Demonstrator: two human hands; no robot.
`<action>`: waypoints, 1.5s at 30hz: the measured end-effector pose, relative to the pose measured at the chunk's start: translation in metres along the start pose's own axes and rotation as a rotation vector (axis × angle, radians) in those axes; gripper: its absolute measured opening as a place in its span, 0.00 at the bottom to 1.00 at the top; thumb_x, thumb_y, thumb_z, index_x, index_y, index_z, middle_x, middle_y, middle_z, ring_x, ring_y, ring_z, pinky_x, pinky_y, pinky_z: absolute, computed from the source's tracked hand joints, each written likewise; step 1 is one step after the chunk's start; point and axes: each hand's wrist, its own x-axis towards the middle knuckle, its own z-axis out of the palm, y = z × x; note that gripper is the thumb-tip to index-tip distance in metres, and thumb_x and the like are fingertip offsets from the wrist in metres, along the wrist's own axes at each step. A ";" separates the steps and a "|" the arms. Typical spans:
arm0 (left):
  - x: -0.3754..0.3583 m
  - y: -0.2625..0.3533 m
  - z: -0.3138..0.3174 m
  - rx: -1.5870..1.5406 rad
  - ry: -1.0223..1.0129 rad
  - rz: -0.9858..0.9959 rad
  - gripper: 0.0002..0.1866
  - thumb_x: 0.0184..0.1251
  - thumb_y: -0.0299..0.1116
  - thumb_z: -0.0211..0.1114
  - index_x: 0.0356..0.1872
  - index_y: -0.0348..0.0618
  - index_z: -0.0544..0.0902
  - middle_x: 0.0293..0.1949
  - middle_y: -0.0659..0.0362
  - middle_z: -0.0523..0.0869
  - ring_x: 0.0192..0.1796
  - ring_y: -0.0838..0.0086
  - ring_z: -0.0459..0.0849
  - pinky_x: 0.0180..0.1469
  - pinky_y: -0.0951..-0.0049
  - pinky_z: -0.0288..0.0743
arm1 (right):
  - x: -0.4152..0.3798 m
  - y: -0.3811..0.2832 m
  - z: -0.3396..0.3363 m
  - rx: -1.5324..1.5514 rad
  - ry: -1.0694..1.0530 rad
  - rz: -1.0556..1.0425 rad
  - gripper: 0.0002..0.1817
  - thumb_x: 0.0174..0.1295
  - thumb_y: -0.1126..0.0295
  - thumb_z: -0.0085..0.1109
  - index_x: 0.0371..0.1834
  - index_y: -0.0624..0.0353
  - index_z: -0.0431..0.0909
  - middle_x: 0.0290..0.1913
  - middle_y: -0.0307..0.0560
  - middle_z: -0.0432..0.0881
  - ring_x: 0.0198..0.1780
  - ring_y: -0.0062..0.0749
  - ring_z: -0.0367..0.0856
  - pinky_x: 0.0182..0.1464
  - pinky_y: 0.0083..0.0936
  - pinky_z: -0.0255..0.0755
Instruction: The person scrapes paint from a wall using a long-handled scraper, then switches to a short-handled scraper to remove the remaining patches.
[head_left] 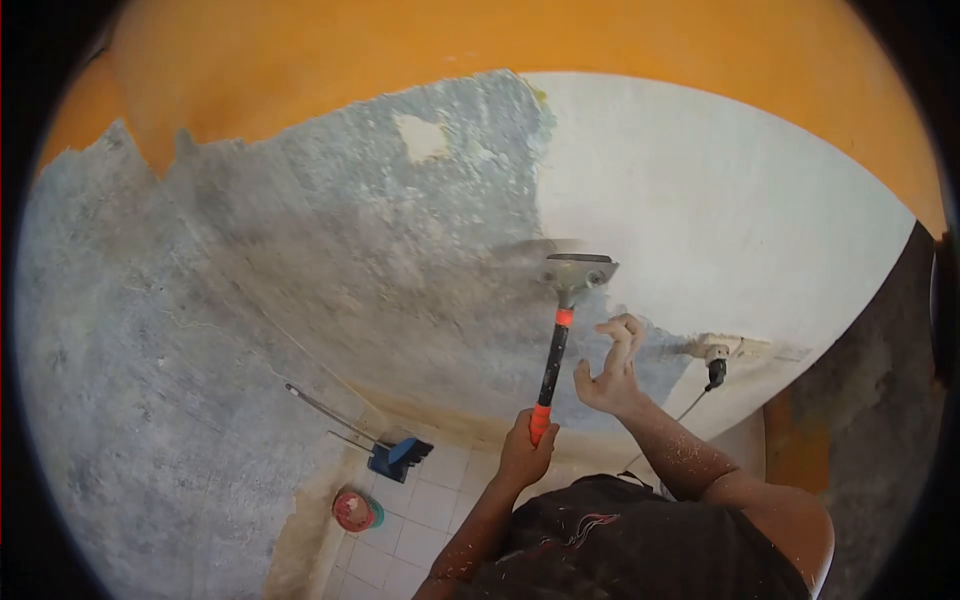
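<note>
My left hand (525,455) is wrapped around the lower orange grip of a long-handled wall scraper (552,368). The tool has a black shaft with orange ends and a wide metal head, which is up at the wall near the border between the white paint (700,190) and the bare grey plaster (400,270). My right hand (612,380) is off the handle, to its right, with fingers apart and bent, holding nothing. White flecks dot my right forearm and dark shirt.
A plug with a cord (716,372) sits in a wall socket right of my right hand. Down on the tiled floor (425,505) are a blue dustpan with a brush (400,452) and a small bucket (355,510). Orange paint (450,40) covers the upper wall.
</note>
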 end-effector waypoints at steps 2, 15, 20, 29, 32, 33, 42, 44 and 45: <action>0.002 -0.011 0.010 0.087 -0.016 0.026 0.18 0.64 0.37 0.62 0.49 0.36 0.71 0.28 0.50 0.81 0.28 0.59 0.81 0.33 0.63 0.74 | -0.033 0.017 0.003 0.755 -0.100 0.401 0.35 0.38 0.80 0.58 0.57 0.57 0.63 0.54 0.47 0.62 0.54 0.36 0.64 0.58 0.40 0.58; -0.032 -0.100 0.042 0.047 -0.312 -0.185 0.14 0.60 0.38 0.67 0.40 0.39 0.78 0.26 0.60 0.79 0.28 0.79 0.76 0.32 0.71 0.72 | -0.067 0.032 0.015 1.419 0.003 1.470 0.20 0.60 0.48 0.52 0.33 0.56 0.74 0.25 0.39 0.72 0.26 0.26 0.68 0.29 0.23 0.60; -0.040 -0.116 0.055 0.016 -0.416 -0.369 0.15 0.62 0.42 0.65 0.35 0.39 0.79 0.25 0.57 0.81 0.26 0.75 0.78 0.31 0.70 0.72 | -0.091 0.044 0.023 1.436 0.032 1.716 0.28 0.58 0.37 0.52 0.20 0.50 0.66 0.12 0.30 0.55 0.13 0.20 0.53 0.19 0.19 0.48; 0.018 -0.095 0.066 0.125 -0.218 -0.148 0.21 0.66 0.48 0.59 0.30 0.35 0.80 0.18 0.49 0.78 0.24 0.62 0.80 0.30 0.63 0.71 | -0.019 0.068 0.039 1.371 -0.044 1.650 0.31 0.59 0.35 0.51 0.12 0.44 0.55 0.10 0.27 0.50 0.11 0.18 0.47 0.16 0.20 0.42; -0.003 -0.124 0.074 0.227 -0.249 -0.091 0.21 0.66 0.48 0.59 0.32 0.37 0.81 0.21 0.46 0.80 0.27 0.55 0.82 0.32 0.61 0.72 | -0.059 0.068 0.041 1.293 -0.109 1.635 0.32 0.59 0.35 0.51 0.11 0.44 0.53 0.10 0.27 0.50 0.11 0.18 0.47 0.16 0.20 0.43; -0.008 -0.120 0.078 0.208 -0.244 -0.166 0.20 0.66 0.48 0.59 0.33 0.37 0.82 0.22 0.46 0.81 0.28 0.55 0.82 0.34 0.61 0.72 | -0.055 0.062 0.039 1.246 -0.124 1.731 0.32 0.59 0.36 0.52 0.10 0.44 0.52 0.09 0.28 0.50 0.11 0.19 0.48 0.17 0.20 0.43; 0.014 -0.129 0.074 0.324 -0.206 0.043 0.20 0.65 0.47 0.61 0.29 0.36 0.81 0.16 0.48 0.77 0.23 0.60 0.82 0.27 0.63 0.71 | -0.034 0.066 0.043 1.346 -0.064 1.591 0.29 0.60 0.40 0.55 0.13 0.45 0.57 0.11 0.28 0.52 0.12 0.18 0.48 0.17 0.19 0.44; -0.008 -0.118 0.078 0.257 -0.229 -0.216 0.18 0.69 0.44 0.55 0.27 0.39 0.78 0.18 0.52 0.78 0.24 0.64 0.81 0.28 0.61 0.71 | -0.055 0.065 0.044 1.274 -0.108 1.617 0.29 0.62 0.42 0.55 0.13 0.44 0.55 0.11 0.27 0.51 0.12 0.17 0.47 0.17 0.20 0.43; -0.003 -0.107 0.078 0.258 -0.212 -0.216 0.18 0.68 0.44 0.56 0.26 0.39 0.78 0.17 0.54 0.78 0.23 0.66 0.81 0.27 0.63 0.71 | -0.046 0.062 0.042 1.275 -0.109 1.663 0.29 0.63 0.43 0.54 0.12 0.43 0.53 0.11 0.27 0.51 0.11 0.17 0.46 0.16 0.20 0.42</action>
